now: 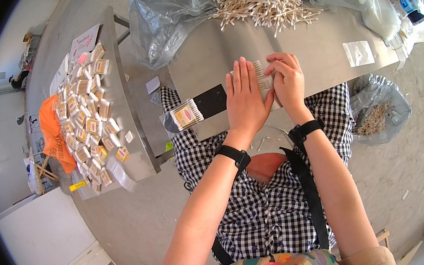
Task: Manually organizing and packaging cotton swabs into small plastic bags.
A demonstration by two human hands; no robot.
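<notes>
A flat row of cotton swabs (262,80), seemingly in a clear bag, lies at the near edge of the metal table. My left hand (246,102) rests flat across its left part, fingers stretched out, hiding much of it. At its right side my right hand (289,83) has bent fingers closed about the pack's edge; the fingertips are partly hidden. Left of my left hand, a filled pack of cotton swabs (186,114) with a yellow and red label sits at the end of a black strip (210,99). Beyond my hands rises a large heap of loose cotton swabs (270,4).
A side table (138,147) on the left bears many packed swabs (87,117) and an orange bag (55,134). Grey plastic sheeting (156,25) hangs over the far left table corner. An empty clear bag (358,53) lies at right, above a lined bin (381,113) holding swabs.
</notes>
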